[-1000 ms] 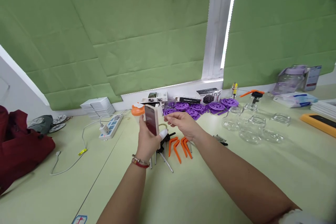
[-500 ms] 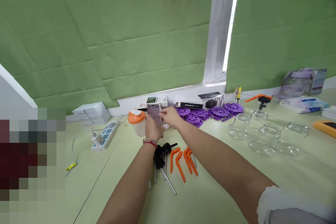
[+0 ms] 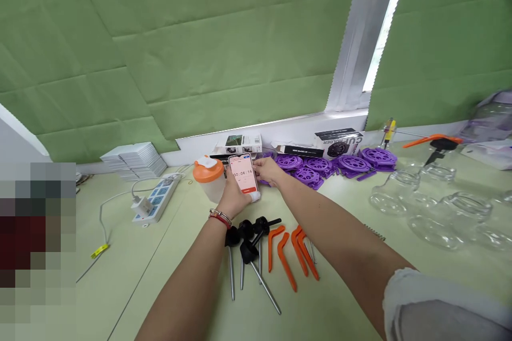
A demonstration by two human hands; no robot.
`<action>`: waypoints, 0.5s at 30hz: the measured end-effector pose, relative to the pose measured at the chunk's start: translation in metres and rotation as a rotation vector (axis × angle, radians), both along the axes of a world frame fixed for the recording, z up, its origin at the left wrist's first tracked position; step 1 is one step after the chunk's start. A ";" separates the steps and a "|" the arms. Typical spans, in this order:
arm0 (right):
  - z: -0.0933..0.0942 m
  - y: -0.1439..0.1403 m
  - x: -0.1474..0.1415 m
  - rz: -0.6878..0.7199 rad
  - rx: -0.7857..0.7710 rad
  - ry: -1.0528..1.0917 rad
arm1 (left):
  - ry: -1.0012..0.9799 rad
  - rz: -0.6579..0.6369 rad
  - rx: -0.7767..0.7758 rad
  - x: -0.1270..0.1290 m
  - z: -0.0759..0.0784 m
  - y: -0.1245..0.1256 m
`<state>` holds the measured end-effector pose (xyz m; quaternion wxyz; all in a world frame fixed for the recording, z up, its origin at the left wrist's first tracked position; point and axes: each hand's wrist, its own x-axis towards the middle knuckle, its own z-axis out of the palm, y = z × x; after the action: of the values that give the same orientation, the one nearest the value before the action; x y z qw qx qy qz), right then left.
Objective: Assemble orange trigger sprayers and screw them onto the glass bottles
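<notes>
Gripping the phone (image 3: 244, 174) upright in the left hand (image 3: 235, 198) near the surface's far edge, fingers wrapped round it, while the right hand (image 3: 269, 171) touches its side, she should keep it steady beside the orange-lidded jug (image 3: 208, 178).

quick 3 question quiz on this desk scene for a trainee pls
1. True or false: the phone is lying flat on the table with no hand on it.
2. Which colour is the lid of the plastic jug beside the left hand? A) purple B) orange C) black
3. Fill in: the right hand touches the phone's ___ edge.

Key
1. False; both hands hold it upright, screen towards the camera.
2. B
3. right
</notes>
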<state>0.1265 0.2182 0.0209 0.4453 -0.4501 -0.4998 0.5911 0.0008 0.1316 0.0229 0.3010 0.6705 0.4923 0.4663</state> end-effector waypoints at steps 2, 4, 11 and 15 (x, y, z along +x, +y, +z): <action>-0.003 0.004 -0.001 -0.015 -0.013 0.016 | -0.009 -0.012 -0.029 -0.003 -0.003 0.001; -0.005 0.006 -0.003 -0.025 -0.022 0.028 | -0.033 -0.027 -0.055 -0.006 -0.007 0.004; -0.007 0.011 -0.005 -0.054 -0.028 0.070 | -0.082 -0.094 -0.043 -0.014 -0.016 0.015; -0.010 0.013 -0.007 -0.084 -0.047 0.083 | -0.051 -0.095 -0.049 -0.017 -0.018 0.016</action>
<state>0.1194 0.2308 0.0111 0.4793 -0.4563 -0.4474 0.6015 -0.0159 0.1472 0.0051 0.3517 0.6734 0.4634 0.4561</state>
